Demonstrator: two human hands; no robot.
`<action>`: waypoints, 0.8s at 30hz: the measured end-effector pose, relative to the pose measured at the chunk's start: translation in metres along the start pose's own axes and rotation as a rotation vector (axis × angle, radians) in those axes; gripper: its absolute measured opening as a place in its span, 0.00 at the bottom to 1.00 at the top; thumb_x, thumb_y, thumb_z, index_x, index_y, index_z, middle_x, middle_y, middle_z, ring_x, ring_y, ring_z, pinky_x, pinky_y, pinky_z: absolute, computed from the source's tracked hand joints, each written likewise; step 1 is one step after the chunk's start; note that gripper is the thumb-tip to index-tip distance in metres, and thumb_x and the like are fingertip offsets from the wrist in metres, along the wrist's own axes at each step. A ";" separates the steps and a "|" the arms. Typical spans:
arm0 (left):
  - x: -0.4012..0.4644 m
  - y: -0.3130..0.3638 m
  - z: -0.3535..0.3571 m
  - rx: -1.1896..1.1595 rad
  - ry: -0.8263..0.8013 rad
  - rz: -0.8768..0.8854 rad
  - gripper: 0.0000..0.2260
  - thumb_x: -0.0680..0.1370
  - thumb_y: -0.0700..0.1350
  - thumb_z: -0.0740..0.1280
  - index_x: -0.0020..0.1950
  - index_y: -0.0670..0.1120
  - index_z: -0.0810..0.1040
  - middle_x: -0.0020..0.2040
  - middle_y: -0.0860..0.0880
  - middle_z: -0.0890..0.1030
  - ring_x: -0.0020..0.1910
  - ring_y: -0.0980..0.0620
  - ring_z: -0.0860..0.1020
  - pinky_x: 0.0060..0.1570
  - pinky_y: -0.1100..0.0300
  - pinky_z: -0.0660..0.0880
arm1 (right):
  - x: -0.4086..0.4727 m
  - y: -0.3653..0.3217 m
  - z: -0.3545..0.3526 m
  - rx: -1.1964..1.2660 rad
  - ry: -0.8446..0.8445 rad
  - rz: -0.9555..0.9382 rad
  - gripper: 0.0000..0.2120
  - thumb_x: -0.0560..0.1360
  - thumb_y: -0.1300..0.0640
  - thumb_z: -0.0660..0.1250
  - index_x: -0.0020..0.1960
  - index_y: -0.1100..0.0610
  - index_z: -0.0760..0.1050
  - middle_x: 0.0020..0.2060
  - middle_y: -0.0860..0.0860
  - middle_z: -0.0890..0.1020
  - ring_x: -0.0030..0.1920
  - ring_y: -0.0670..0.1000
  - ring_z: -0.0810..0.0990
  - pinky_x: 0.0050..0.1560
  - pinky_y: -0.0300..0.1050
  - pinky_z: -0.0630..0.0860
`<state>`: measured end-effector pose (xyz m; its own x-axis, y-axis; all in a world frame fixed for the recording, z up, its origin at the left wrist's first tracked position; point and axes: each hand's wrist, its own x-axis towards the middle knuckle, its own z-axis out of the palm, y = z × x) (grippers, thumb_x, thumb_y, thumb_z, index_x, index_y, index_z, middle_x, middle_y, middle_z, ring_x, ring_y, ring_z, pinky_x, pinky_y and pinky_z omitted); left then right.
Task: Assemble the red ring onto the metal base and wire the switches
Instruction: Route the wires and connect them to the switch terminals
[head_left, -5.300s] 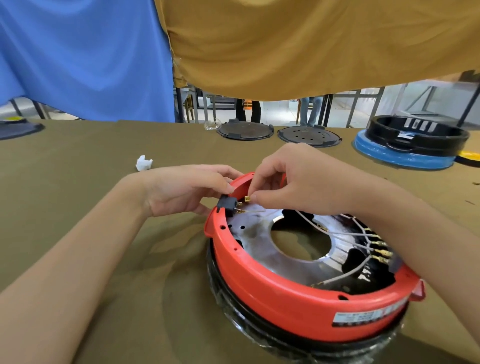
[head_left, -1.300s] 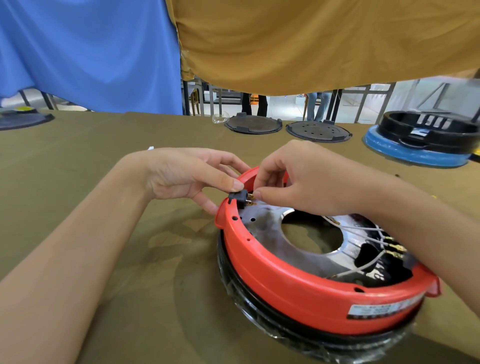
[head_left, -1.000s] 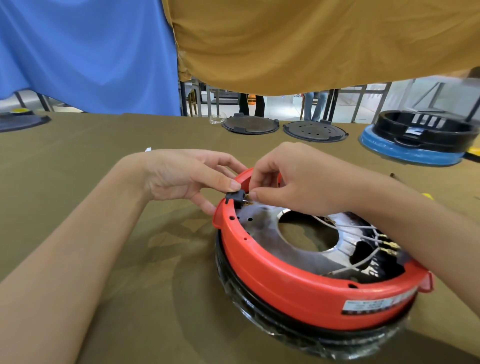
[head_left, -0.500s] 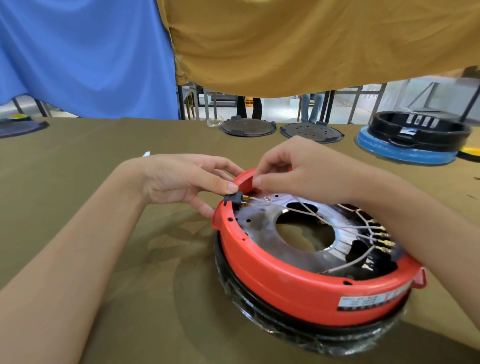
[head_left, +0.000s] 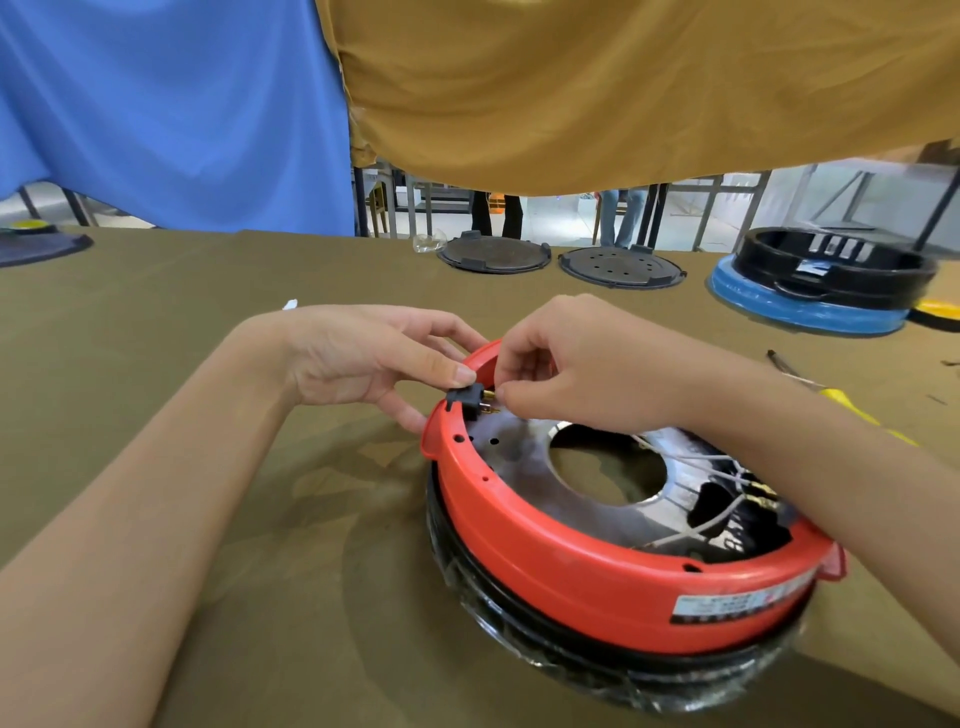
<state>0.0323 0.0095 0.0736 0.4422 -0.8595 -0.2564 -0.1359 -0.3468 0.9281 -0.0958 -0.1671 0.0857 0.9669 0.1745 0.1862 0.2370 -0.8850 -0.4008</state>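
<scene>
The red ring (head_left: 597, 566) sits over the metal base (head_left: 524, 452) on a black plastic-wrapped part (head_left: 571, 660) at the table's front right. A small black switch (head_left: 466, 399) with brass pins is set in the ring's far left rim. My left hand (head_left: 374, 358) pinches that switch between thumb and a finger below. My right hand (head_left: 576, 364) pinches a wire end against the switch's pins. White wires (head_left: 722, 519) run across the base to brass terminals at the right; my right forearm hides part of them.
The table (head_left: 208, 493) is covered in olive cloth. At its far edge lie two dark round lids (head_left: 493, 254) (head_left: 621, 267) and a black ring on a blue base (head_left: 826, 283). A yellow-handled screwdriver (head_left: 852, 410) lies right of my forearm. Blue and ochre cloths hang behind.
Half a second ago my right hand was lifted off the switch with wires trailing; it has come back down and its fingertips are at the switch's pins again. My left hand stays on the switch.
</scene>
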 end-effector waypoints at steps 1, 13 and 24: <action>0.000 -0.001 0.000 -0.002 0.001 0.000 0.21 0.71 0.42 0.72 0.64 0.45 0.78 0.65 0.37 0.77 0.54 0.46 0.83 0.49 0.48 0.83 | 0.000 0.000 0.000 0.007 -0.005 0.008 0.07 0.73 0.58 0.70 0.37 0.51 0.82 0.29 0.44 0.81 0.30 0.39 0.76 0.33 0.29 0.70; 0.000 -0.003 -0.002 -0.019 -0.009 -0.002 0.22 0.71 0.43 0.73 0.65 0.45 0.78 0.62 0.40 0.79 0.56 0.45 0.83 0.47 0.50 0.82 | 0.004 -0.004 0.000 0.317 -0.156 0.187 0.11 0.73 0.61 0.66 0.35 0.65 0.73 0.30 0.55 0.69 0.32 0.51 0.65 0.36 0.46 0.63; 0.000 -0.004 -0.003 -0.019 -0.030 0.009 0.21 0.72 0.43 0.72 0.65 0.45 0.78 0.58 0.44 0.81 0.56 0.46 0.83 0.50 0.47 0.82 | 0.024 -0.005 -0.004 0.513 -0.285 0.392 0.10 0.71 0.66 0.68 0.32 0.58 0.74 0.26 0.49 0.73 0.32 0.48 0.65 0.31 0.38 0.61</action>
<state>0.0354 0.0115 0.0705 0.4139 -0.8736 -0.2559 -0.1223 -0.3319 0.9354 -0.0741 -0.1605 0.0957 0.9606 0.0529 -0.2729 -0.1871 -0.6028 -0.7757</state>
